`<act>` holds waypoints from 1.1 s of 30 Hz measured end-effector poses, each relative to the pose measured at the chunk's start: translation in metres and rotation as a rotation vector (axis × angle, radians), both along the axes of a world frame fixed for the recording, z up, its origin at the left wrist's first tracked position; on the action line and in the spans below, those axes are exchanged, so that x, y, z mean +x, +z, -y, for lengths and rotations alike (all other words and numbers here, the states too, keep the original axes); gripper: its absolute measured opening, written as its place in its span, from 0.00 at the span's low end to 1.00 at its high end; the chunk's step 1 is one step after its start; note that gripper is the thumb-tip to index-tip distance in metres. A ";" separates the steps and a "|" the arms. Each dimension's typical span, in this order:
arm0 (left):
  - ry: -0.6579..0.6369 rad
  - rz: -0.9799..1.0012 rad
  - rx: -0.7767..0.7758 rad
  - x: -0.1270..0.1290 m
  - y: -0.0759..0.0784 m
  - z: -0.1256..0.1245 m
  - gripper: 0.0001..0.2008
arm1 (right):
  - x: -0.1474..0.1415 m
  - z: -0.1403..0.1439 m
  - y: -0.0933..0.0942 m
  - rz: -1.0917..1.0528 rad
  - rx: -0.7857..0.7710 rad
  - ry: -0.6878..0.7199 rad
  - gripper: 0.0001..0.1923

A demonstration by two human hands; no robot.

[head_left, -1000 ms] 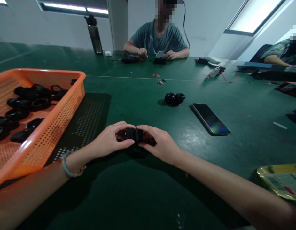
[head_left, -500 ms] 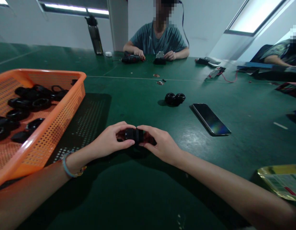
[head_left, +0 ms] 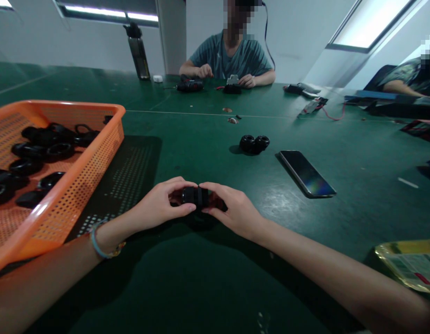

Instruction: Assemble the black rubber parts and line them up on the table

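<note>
Between my two hands is a small black plastic fitting (head_left: 197, 196), shaped like a cable gland with faceted sections, held sideways just above the green table. My left hand (head_left: 168, 199) pinches its left end with thumb and fingers. From the right, my right hand (head_left: 234, 206) grips the other end, partly hiding it. Farther out on the table, a pair of similar black fittings (head_left: 254, 144) sits side by side, round openings showing. To the left, an orange perforated basket (head_left: 96, 160) holds several black fittings and rings (head_left: 44, 139).
A phone (head_left: 307, 174) lies right of my hands, with a yellow-edged package (head_left: 408, 264) nearer the right edge. Across the table (head_left: 187, 130) a person in a teal shirt (head_left: 232, 60) sits behind a power drill (head_left: 190, 85). A bottle (head_left: 138, 53) stands at the back left.
My hands and the fitting stay almost still. The person opposite has raised one hand from beside the drill.
</note>
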State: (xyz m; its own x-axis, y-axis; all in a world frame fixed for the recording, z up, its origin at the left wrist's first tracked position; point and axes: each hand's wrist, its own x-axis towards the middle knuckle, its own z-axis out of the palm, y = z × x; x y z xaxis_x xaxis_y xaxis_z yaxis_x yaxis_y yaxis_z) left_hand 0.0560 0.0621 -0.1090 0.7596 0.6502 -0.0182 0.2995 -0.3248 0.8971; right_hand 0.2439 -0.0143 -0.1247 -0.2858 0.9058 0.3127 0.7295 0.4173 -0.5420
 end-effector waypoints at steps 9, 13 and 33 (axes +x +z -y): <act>0.004 0.011 0.005 0.000 -0.002 -0.001 0.18 | -0.001 -0.002 -0.001 0.007 0.003 -0.002 0.19; 0.003 0.015 0.006 -0.001 -0.003 -0.001 0.18 | -0.001 -0.002 -0.001 0.005 0.004 -0.002 0.19; -0.008 0.000 0.024 -0.001 -0.003 -0.001 0.18 | -0.001 -0.002 0.003 0.032 -0.022 -0.012 0.18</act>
